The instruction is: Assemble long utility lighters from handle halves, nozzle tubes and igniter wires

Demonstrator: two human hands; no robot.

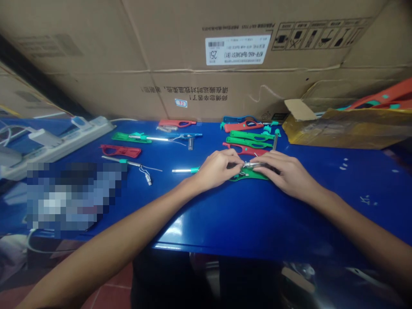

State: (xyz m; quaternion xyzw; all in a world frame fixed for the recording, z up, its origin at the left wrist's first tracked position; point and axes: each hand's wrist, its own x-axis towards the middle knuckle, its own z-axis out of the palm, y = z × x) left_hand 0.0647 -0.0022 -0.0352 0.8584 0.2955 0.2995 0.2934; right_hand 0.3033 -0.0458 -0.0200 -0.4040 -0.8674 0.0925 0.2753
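My left hand (217, 169) and my right hand (285, 171) meet over a green plastic handle shell (249, 174) lying on the blue table (244, 214). Both hands are closed in a pinch on a thin metal rod assembly (254, 164) that sits in the shell. A metal rod with a green collar (185, 170) sticks out to the left from under my left hand. Just behind my hands lies a stack of red and green handle shells (247, 143).
More red, green and blue shells (120, 150) and rods with wires (146, 176) are scattered at the left and back. A white power strip (64, 139) lies far left. Cardboard boxes (206, 64) wall the back. A yellow bag (347, 128) holds orange parts at right.
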